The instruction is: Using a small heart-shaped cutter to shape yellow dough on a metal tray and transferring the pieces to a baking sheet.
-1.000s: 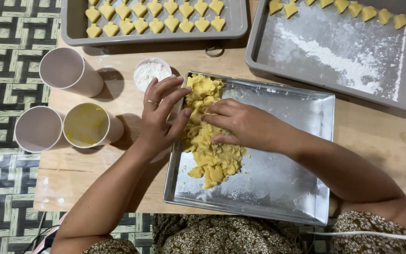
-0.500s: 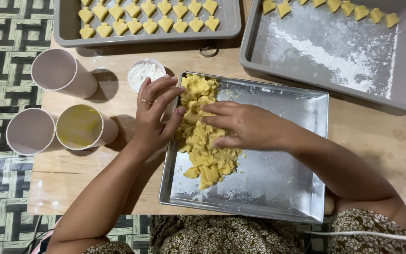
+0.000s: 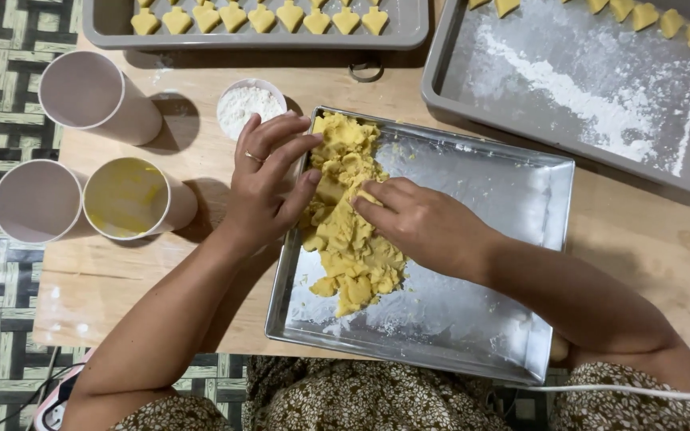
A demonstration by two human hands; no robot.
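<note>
A heap of crumbly yellow dough (image 3: 350, 231) lies along the left side of a shiny metal tray (image 3: 481, 319) on a wooden table. My left hand (image 3: 265, 179), with a ring on one finger, rests over the tray's left rim, its fingers spread and pressing against the dough's upper left side. My right hand (image 3: 421, 223) lies on the dough from the right, fingertips pushed into the middle of the heap. Both hands squeeze the dough between them.
A small bowl of white flour (image 3: 249, 102) stands just above my left hand. Three cups stand at the left, one (image 3: 125, 198) with yellow liquid. Two grey trays, one (image 3: 261, 32) at the back and one floured (image 3: 592, 88) at the right, hold cut yellow dough shapes.
The view has shifted slightly downward. Both hands stay on the dough, with my right fingers pushed a little further into the heap.
</note>
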